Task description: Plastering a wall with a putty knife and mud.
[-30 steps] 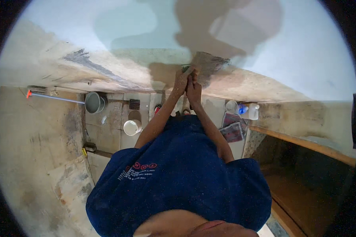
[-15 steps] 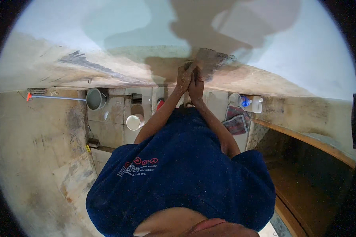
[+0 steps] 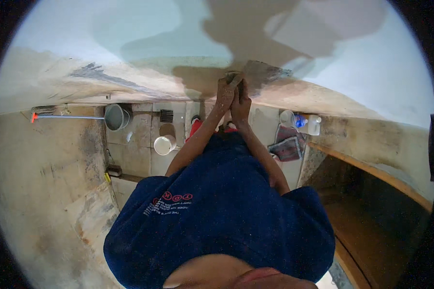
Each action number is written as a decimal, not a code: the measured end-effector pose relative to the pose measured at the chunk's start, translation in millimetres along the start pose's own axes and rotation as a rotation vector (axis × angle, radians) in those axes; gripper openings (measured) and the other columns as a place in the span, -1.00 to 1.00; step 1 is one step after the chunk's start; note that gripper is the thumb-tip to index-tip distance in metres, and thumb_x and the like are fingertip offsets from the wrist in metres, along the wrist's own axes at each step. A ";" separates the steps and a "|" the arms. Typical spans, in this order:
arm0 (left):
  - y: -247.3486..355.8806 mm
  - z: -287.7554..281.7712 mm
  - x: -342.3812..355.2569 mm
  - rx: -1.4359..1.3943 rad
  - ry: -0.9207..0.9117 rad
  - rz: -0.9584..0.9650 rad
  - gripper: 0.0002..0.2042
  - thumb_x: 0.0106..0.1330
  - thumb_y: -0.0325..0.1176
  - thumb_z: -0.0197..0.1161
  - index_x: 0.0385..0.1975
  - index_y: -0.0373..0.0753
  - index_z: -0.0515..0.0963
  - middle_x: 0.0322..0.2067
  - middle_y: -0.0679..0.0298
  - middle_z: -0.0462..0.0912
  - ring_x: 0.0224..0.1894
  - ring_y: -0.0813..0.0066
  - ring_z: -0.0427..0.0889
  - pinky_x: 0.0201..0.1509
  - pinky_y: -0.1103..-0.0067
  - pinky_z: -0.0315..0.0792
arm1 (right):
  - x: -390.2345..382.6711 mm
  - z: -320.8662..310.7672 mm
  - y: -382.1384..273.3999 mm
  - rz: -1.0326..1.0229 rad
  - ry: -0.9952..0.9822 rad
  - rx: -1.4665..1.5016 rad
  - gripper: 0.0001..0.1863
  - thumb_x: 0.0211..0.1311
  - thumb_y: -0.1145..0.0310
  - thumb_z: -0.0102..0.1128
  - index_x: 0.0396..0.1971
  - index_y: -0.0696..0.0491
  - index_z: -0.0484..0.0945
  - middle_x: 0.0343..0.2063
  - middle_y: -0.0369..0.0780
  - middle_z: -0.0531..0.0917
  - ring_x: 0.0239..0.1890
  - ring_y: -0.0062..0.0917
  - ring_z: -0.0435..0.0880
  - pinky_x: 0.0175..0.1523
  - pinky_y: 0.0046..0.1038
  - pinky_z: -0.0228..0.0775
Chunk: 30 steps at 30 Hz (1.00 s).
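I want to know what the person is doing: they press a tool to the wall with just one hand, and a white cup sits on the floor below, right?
Not quite. The head view shows both hands on the tool: the left hand and right hand are clasped together against the wall. The white cup does sit on the floor below.

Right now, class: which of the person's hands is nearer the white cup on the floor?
Left. The left hand is clasped against the right hand up at the wall; the white cup sits below and to their left, so the right is farther.
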<state>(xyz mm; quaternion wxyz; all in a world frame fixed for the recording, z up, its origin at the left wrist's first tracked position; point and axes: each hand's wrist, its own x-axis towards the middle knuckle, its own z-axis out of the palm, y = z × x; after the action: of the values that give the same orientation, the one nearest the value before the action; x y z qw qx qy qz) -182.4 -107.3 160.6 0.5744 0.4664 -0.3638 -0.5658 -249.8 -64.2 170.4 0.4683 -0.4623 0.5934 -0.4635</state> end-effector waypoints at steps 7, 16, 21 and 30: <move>13.7 8.6 -8.0 -0.026 -0.050 -0.006 -0.78 0.24 -0.28 0.20 -0.49 -0.33 0.57 -0.55 0.33 0.57 -0.48 0.62 0.49 -0.39 0.60 0.40 | 7.7 11.2 32.2 -0.326 0.221 -0.030 -0.57 0.34 0.30 -0.10 0.17 0.13 0.29 -0.05 0.07 0.52 -0.18 -0.27 0.63 -0.14 -0.37 0.43; 9.4 6.5 -0.1 -0.006 -0.091 0.021 -0.78 0.24 -0.28 0.19 -0.42 -0.35 0.58 -0.53 0.31 0.58 -0.47 0.59 0.50 -0.36 0.59 0.40 | 6.7 10.7 35.2 -0.308 0.215 0.006 -0.55 0.33 0.31 -0.06 0.19 0.12 0.28 0.06 0.01 0.46 0.07 -0.24 0.50 0.04 -0.41 0.36; -35.1 -19.0 13.3 0.232 -0.079 0.402 -0.77 0.25 -0.25 0.19 -0.39 -0.34 0.58 -0.52 0.31 0.57 -0.44 0.57 0.51 -0.34 0.59 0.40 | 9.8 21.7 40.8 -0.315 0.191 -0.045 -0.54 0.34 0.26 -0.09 0.19 0.09 0.29 -0.05 0.05 0.52 -0.15 -0.23 0.62 -0.15 -0.35 0.42; -5.5 -1.4 -3.9 0.163 -0.066 0.263 -0.77 0.25 -0.26 0.19 -0.39 -0.34 0.57 -0.47 0.30 0.59 -0.42 0.55 0.54 -0.34 0.61 0.40 | -7.4 6.9 17.1 -0.044 0.097 -0.008 -0.50 0.34 0.26 -0.06 0.20 0.19 0.22 -0.02 -0.01 0.54 -0.04 -0.54 0.54 -0.03 -0.53 0.35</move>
<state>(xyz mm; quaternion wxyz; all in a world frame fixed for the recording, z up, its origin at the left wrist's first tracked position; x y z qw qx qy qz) -183.1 -102.9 155.4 0.5915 0.4411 -0.4852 -0.4691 -243.9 -55.3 153.7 0.4266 -0.4543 0.6070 -0.4932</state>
